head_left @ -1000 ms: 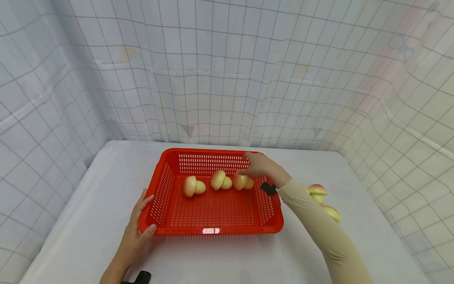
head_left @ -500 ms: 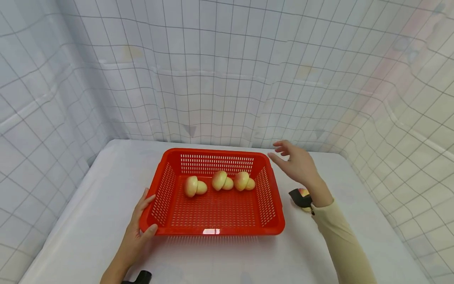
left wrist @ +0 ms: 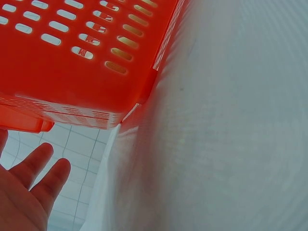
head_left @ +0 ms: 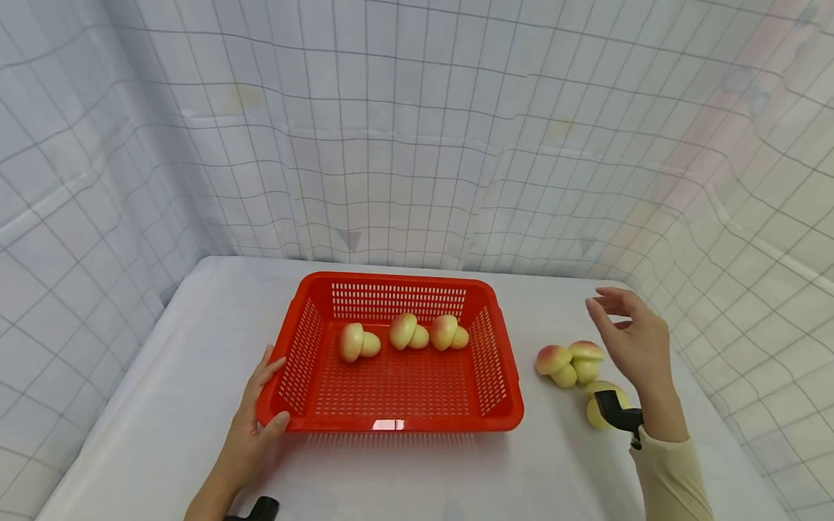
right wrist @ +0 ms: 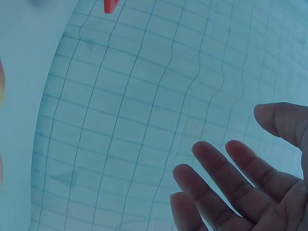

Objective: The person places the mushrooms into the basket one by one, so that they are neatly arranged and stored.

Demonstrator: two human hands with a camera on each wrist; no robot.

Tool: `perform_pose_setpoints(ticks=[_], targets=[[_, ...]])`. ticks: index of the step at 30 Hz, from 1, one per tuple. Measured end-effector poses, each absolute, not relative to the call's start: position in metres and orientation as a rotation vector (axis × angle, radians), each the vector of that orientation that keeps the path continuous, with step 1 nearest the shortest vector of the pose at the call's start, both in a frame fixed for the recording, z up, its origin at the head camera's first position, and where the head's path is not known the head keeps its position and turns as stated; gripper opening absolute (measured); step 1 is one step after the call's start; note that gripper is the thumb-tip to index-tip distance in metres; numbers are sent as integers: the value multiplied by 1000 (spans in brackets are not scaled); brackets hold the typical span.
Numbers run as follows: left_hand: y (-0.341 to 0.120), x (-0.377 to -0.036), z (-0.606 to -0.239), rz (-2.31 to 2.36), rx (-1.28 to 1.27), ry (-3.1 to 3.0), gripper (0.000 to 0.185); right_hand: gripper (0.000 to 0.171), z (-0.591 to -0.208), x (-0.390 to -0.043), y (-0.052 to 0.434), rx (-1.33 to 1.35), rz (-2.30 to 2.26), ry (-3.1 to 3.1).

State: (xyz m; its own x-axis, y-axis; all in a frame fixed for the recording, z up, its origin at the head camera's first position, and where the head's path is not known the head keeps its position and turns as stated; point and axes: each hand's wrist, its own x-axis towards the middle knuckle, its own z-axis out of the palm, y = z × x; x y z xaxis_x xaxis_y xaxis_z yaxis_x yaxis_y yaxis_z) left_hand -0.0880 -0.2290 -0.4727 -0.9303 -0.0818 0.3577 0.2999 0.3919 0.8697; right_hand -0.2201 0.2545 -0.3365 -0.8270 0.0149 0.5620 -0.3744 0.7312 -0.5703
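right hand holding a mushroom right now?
No, the right hand hovers open and empty above the loose mushrooms lying on the table.

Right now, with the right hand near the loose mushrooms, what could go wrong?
The three mushrooms lie bunched and touching, so picking one may roll another toward the table edge. The wrist camera mount sits right over the nearest one and could knock it. The left hand only rests on the basket corner, so a bump could slide it.
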Motion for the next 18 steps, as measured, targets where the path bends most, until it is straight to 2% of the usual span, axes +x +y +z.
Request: perform_pose_setpoints(ticks=[9,18], targets=[[-230,-89,-473,-1528,-188,-2313,71,36,-361,-204,292,0,960,-2412],[-229,-88,-472,-1550,-189,-2302,71,60,-390,-183,312,-141,964,-2687]])
